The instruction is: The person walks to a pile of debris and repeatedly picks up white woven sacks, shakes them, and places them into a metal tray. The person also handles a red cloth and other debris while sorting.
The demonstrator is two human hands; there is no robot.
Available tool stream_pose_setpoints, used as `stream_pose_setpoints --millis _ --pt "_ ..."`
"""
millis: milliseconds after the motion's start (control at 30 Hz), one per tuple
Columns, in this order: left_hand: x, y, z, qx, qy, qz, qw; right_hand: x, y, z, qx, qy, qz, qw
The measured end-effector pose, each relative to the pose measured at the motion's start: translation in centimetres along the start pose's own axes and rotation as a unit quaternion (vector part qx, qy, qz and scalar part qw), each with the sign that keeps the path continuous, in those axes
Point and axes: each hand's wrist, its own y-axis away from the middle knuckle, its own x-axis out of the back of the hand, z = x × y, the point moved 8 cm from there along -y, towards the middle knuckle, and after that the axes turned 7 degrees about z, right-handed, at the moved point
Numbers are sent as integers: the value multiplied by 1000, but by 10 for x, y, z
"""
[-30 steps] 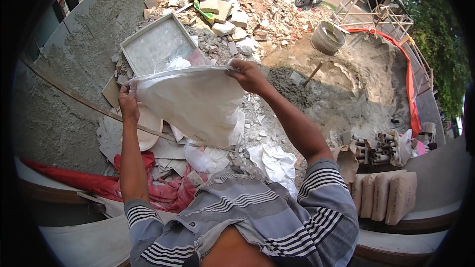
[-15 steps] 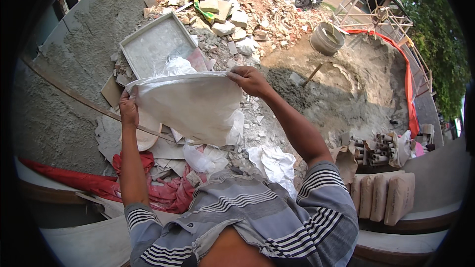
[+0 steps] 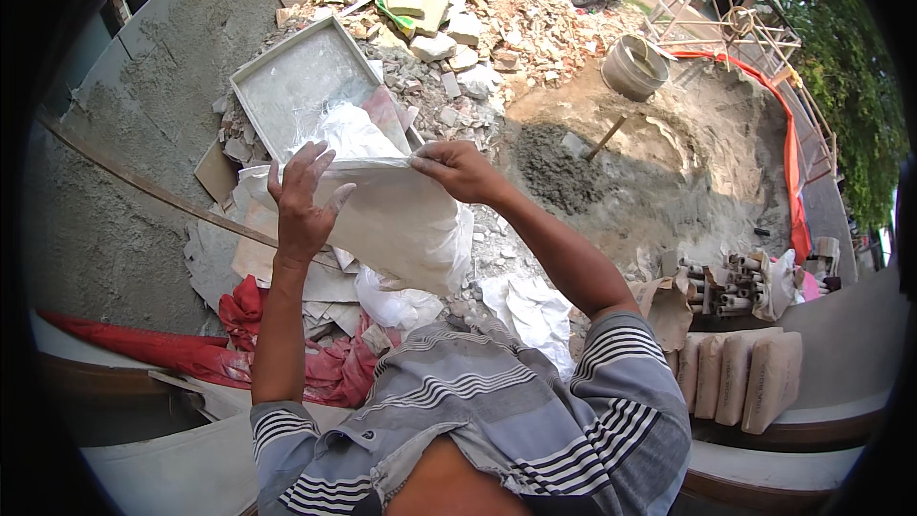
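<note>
A thin, pale sack (image 3: 406, 229), whitish and partly see-through, hangs in front of my chest. My right hand (image 3: 460, 172) pinches its upper edge near the right corner. At the sack's left side, my left hand (image 3: 306, 201) is raised with fingers spread, close to the upper edge; whether the palm touches the sack is hard to see. Beyond the sack is a grey rectangular tray (image 3: 250, 69), tilted on the rubble, with crumpled white plastic (image 3: 351, 132) in its near end.
Broken rubble (image 3: 516, 24) rises ahead. To the right, a stick (image 3: 606, 137) stands by wet mortar (image 3: 554, 167), with a bucket (image 3: 634, 69) farther off. Filled brown bags (image 3: 735, 377) line the lower right. Red cloth (image 3: 339, 371) and a long wooden strip (image 3: 143, 182) are at left.
My left hand has let go of the sack's left corner, moved right and spread its fingers. My right hand has shifted slightly left and down, and the sack's top edge has slackened.
</note>
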Motion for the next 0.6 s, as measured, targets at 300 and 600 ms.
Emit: stream_pose_setpoints --millis 300,600 --pt "-48 -1 17 110 213 -160 958 -12 9 4 -49 -110 -34 992" --pt "-44 9 0 207 334 -173 903 -13 23 15 -2 -76 16 997"
